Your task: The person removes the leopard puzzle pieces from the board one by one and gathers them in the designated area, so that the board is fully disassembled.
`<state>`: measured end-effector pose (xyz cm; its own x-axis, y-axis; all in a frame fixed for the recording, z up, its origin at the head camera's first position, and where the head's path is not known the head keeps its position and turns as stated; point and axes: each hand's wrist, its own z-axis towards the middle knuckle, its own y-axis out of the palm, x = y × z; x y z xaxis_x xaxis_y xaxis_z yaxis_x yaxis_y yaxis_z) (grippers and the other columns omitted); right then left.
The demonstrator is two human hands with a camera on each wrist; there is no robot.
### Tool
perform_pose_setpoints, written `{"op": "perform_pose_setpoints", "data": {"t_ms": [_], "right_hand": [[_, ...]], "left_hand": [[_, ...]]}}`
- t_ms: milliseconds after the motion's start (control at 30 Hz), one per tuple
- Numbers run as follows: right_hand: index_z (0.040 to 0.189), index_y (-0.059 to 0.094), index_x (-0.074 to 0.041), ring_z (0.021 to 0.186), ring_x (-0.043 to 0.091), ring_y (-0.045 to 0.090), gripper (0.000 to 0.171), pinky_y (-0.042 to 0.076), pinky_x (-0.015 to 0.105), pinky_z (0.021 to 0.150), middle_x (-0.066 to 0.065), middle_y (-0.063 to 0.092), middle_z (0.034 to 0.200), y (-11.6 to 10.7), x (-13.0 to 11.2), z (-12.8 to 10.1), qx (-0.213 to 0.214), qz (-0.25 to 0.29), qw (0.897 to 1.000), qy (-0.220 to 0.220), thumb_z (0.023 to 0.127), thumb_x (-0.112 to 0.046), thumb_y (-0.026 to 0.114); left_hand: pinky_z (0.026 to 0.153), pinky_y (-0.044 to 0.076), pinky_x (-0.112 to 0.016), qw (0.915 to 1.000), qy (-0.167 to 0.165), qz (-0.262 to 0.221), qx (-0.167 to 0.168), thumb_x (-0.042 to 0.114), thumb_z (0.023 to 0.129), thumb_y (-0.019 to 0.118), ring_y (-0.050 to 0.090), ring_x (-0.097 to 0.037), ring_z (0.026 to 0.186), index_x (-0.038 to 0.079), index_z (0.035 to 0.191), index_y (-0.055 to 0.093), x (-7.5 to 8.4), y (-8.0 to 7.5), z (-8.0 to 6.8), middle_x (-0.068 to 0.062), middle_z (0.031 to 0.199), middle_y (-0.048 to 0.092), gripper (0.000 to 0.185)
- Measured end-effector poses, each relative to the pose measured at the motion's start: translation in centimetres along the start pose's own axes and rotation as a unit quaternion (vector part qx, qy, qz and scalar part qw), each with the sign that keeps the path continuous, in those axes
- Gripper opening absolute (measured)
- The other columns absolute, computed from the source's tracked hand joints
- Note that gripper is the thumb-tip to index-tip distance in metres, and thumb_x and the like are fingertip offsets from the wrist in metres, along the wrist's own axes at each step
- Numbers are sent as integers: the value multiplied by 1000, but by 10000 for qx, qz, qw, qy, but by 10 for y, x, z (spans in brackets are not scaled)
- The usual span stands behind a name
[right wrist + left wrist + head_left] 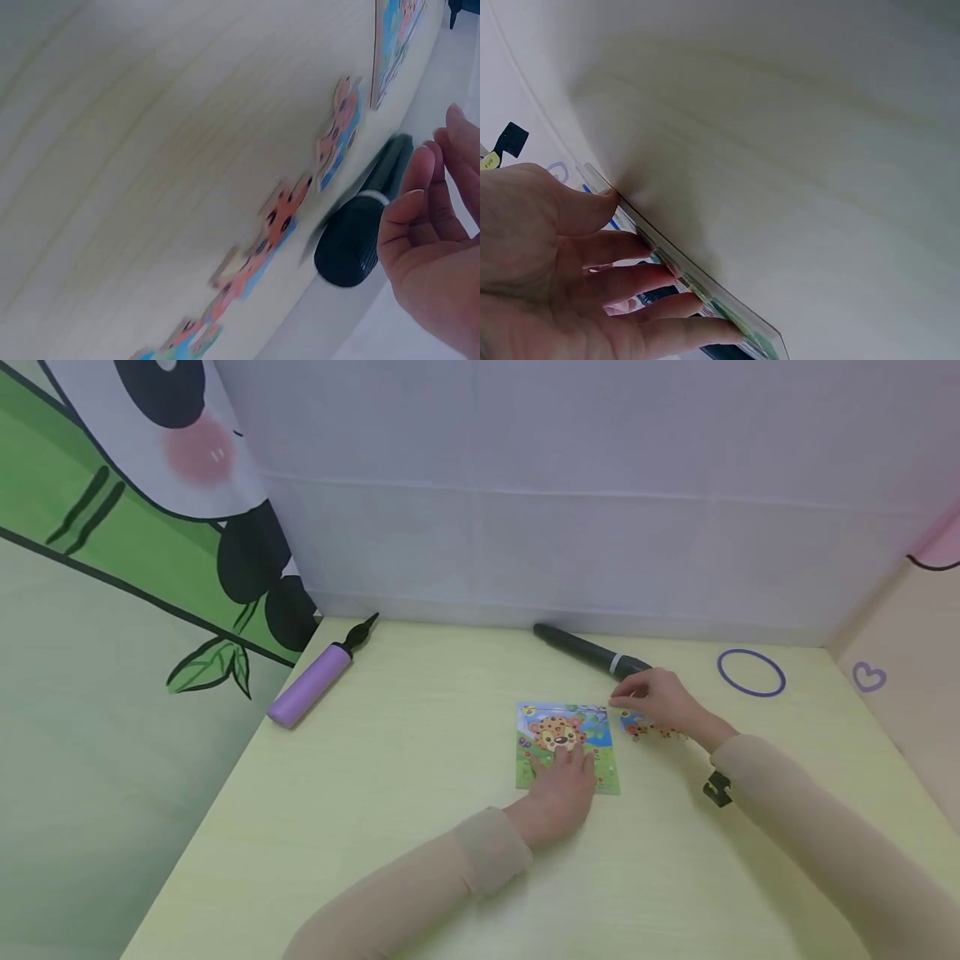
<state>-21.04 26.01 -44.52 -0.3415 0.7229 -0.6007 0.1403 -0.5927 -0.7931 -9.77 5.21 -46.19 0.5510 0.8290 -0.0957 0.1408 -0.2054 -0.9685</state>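
A square picture puzzle (558, 727) with a spotted cub on blue and green lies on the pale table. My left hand (561, 797) rests on its lower part with the fingers spread. In the left wrist view the thumb (592, 210) sits at the puzzle's edge (761, 330). To the right, several loose puzzle pieces (281, 214) lie in a row. Over them hovers my right hand (663, 697), fingers loosely bent, its fingertips close by the puzzle's upper right corner. Nothing shows between those fingers in the right wrist view.
Behind the right hand lies a black tapered cylinder (573, 645) with a light band. A purple pump (315, 683) with a black nozzle stays at the left edge. At the back right is a thin blue ring (783, 681). A pale cloth wall (585, 552) borders the table (405, 735).
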Motion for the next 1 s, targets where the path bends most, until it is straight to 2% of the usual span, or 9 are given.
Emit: {"op": "perform_pose_setpoints", "data": {"t_ms": [267,500,733,867,1000], "right_hand": [[92,76,-8,70,15,61,12,48,33,66,-2,70,84,15,-12,16,-278,241,9990,-247,84,-18,75],[95,76,-8,79,11,65,17,50,36,74,-3,71,88,29,-16,28,-578,314,9961,-595,83,-19,77],[98,76,-10,84,12,65,18,49,39,81,-6,71,89,30,-17,37,-790,422,9952,-384,84,-22,76],[99,76,-10,86,13,65,19,49,39,80,-5,71,89,30,-17,42,-955,521,9931,-439,84,-21,75],[100,76,-8,84,13,65,20,50,38,78,-4,72,90,34,-16,47,-1068,589,9908,-578,85,-20,75]], "left_hand": [[90,40,-60,9998,100,163,75,26,102,41,31,-27,133,12,150,32,1,1,8,-8,153,28,50],[90,41,-59,9989,147,446,-25,27,103,41,32,-24,132,14,150,31,-2,-4,10,-6,154,26,51],[94,39,-56,9991,204,378,50,31,101,39,28,-22,134,13,152,27,-4,-2,11,-6,155,22,54],[98,35,-55,9990,220,377,-9,41,101,37,24,-22,136,15,153,21,-6,-2,10,-5,157,16,60],[103,26,-57,9997,94,-211,-79,61,96,31,18,-25,140,17,154,18,-6,-3,7,-3,158,12,74]]}}
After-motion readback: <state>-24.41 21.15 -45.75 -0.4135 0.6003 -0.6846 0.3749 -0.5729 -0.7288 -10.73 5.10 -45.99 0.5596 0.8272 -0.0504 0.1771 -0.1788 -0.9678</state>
